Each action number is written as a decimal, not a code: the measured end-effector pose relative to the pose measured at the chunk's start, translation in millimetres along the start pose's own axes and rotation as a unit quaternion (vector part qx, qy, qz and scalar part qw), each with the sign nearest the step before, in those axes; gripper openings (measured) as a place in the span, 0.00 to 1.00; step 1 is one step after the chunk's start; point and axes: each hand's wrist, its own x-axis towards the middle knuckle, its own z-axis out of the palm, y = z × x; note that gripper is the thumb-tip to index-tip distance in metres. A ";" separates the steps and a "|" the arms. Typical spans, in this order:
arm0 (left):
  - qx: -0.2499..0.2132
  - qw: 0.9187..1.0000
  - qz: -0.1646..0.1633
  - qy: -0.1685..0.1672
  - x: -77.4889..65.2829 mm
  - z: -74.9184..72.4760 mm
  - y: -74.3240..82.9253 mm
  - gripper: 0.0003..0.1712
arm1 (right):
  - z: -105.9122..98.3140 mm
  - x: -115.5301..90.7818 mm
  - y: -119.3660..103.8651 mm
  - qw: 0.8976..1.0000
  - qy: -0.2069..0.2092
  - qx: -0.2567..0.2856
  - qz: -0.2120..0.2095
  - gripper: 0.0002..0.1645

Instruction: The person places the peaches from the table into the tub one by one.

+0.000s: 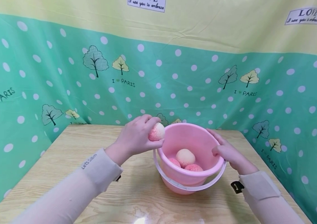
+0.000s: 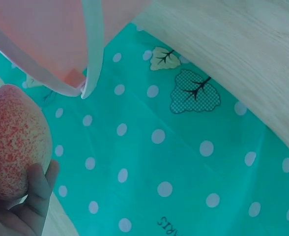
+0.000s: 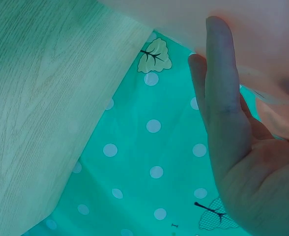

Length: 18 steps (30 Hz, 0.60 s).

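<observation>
My left hand (image 1: 136, 137) grips a pink-and-cream peach (image 1: 157, 132) just beside the left rim of a pink bucket (image 1: 190, 135). In the left wrist view the speckled peach (image 2: 16, 142) has fingers curled under it. Three peaches are visible inside the bucket: a pale one (image 1: 185, 156) and two pinker ones lower down. My right hand (image 1: 228, 154) holds the bucket's right rim, thumb over the inside and fingers along the outer wall. Those fingers (image 3: 223, 69) lie long against the bucket in the right wrist view. The bucket's white handle (image 1: 186, 187) hangs down in front.
The bucket stands on a light wooden table (image 1: 91, 143). A green and yellow curtain (image 1: 175, 74) with dots and printed trees hangs behind the table and along both sides.
</observation>
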 end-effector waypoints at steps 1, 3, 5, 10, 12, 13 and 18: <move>-0.001 1.000 0.001 -0.001 0.2 0.2 0.6 0.32 | 0.0 0.1 0.0 1.000 0.000 0.000 0.000 0.56; -0.002 1.000 0.002 -0.003 0.6 0.8 1.8 0.32 | 0.0 0.2 0.2 1.000 0.001 0.000 0.001 0.56; -0.002 1.000 0.002 -0.007 0.9 1.7 3.0 0.31 | 0.1 0.4 0.4 1.000 0.000 0.000 0.001 0.56; -0.006 1.000 0.004 -0.011 4.2 3.6 7.4 0.31 | 0.0 -0.1 0.7 1.000 0.000 0.000 0.001 0.56; -0.009 1.000 0.006 -0.012 6.1 4.2 9.6 0.30 | -0.1 -0.4 0.7 1.000 0.001 0.000 0.001 0.56; -0.010 1.000 0.007 -0.013 6.9 4.4 10.7 0.30 | -0.2 -0.5 0.7 1.000 0.001 0.000 0.000 0.56; -0.011 1.000 0.011 -0.020 10.1 6.1 15.2 0.31 | -0.2 -0.3 0.6 1.000 0.002 -0.002 -0.003 0.56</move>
